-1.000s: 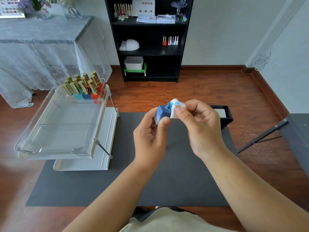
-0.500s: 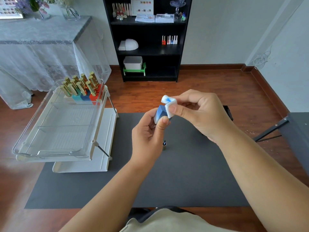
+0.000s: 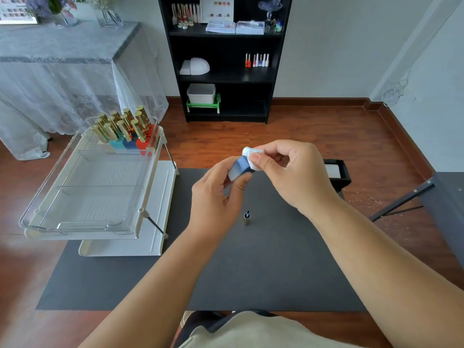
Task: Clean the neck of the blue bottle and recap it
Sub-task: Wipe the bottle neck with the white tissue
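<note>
Left hand (image 3: 213, 197): I see it clamped on the small square blue glass bottle (image 3: 239, 168), held tilted above the dark grey mat (image 3: 251, 272), just past its centre toward 12 o'clock.
Right hand (image 3: 288, 169): pinched shut on a white cotton pad (image 3: 253, 156), which is pressed over the bottle's top; the neck itself is hidden under it.
Cap: the slim gold cap with brush (image 3: 247, 218) stands upright on the mat, brush end up, at 6 o'clock from the bottle and well apart from both hands.
Stage, as I judge it: wiping the neck; recapping not yet done.
Risk: the open bottle is tilted, so polish could spill onto the mat.
Risk: a wrist lowering for the cap could topple it and smear the brush.
Background: a clear tiered tray (image 3: 82, 197) of gold-capped bottles at 9 o'clock.
</note>
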